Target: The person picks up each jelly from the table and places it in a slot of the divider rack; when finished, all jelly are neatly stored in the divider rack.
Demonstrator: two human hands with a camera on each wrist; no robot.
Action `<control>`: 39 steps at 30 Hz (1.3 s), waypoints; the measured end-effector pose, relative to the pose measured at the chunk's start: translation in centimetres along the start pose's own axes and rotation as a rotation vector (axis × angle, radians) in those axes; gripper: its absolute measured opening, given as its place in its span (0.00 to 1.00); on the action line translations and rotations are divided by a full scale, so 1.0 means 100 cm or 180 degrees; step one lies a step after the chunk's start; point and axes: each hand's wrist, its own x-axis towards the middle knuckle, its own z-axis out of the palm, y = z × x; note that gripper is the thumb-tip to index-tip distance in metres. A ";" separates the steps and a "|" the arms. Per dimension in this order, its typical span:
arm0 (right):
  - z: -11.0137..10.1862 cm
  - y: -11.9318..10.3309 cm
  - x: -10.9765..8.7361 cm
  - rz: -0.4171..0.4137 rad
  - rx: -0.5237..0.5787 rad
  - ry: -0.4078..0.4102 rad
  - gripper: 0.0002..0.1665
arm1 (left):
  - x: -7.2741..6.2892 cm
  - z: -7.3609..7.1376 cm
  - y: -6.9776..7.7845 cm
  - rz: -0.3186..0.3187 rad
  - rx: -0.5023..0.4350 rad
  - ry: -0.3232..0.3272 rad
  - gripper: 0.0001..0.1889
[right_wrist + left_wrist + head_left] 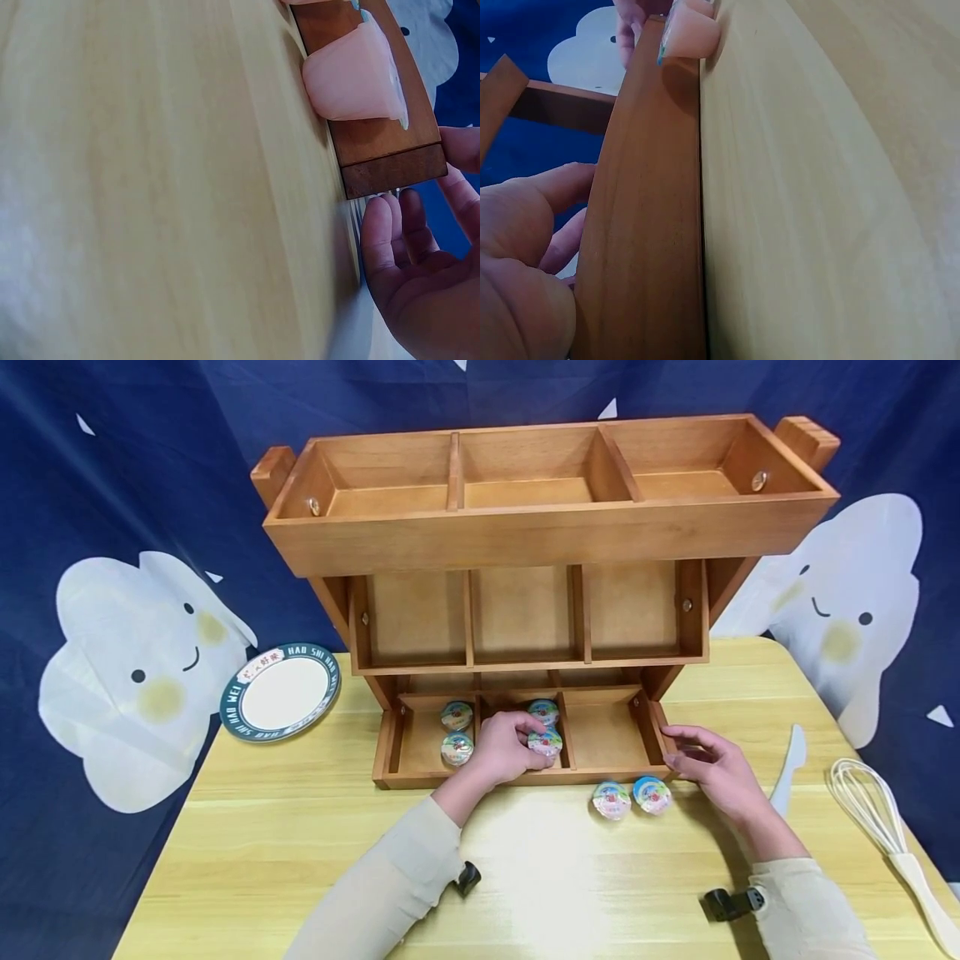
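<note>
A three-tier wooden storage box (547, 539) stands on the table, its lowest tray (517, 777) divided into three compartments. In its middle compartment my left hand (504, 750) pinches a jelly cup (545, 742); another jelly cup (543, 712) sits just behind. Two more cups, a rear one (456, 716) and a front one (457, 748), are in the left compartment. My right hand (711, 767) holds the tray's right end wall between thumb and fingers. Before the tray are a pink-lidded cup (612, 801) and a blue-rimmed cup (652, 795). The left wrist view hides the pinched cup behind the tray's front wall.
A green-rimmed plate (281, 692) leans at the back left. To the right of my right hand lie a white plastic knife-like tool (787, 772) and a whisk (892, 831). The upper tiers overhang the lowest tray. A dark blue curtain (187, 410) hangs behind.
</note>
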 end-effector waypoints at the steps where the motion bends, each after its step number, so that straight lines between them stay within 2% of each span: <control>1: 0.000 0.000 0.000 -0.0001 0.0007 0.0002 0.25 | 0.000 0.000 0.000 -0.0022 -0.0015 -0.0019 0.19; 10: 0.000 0.001 -0.001 -0.0025 0.0022 0.0008 0.25 | 0.001 0.001 0.002 -0.0209 0.0011 -0.0090 0.18; 19: 0.002 0.000 -0.002 -0.0048 -0.0041 0.0028 0.25 | 0.001 0.001 -0.002 -0.0114 -0.0054 -0.0087 0.24; 26: 0.002 -0.001 -0.002 -0.0022 -0.0025 0.0029 0.25 | -0.004 -0.007 0.001 -0.0048 -0.0140 -0.0082 0.27; 32: 0.002 -0.002 -0.002 -0.0019 -0.0053 0.0034 0.25 | -0.014 -0.016 0.006 0.0053 -0.0346 -0.0016 0.35; 39: 0.001 -0.003 -0.002 -0.0014 -0.0107 0.0042 0.25 | -0.039 -0.019 0.020 0.0282 -0.0911 0.0010 0.36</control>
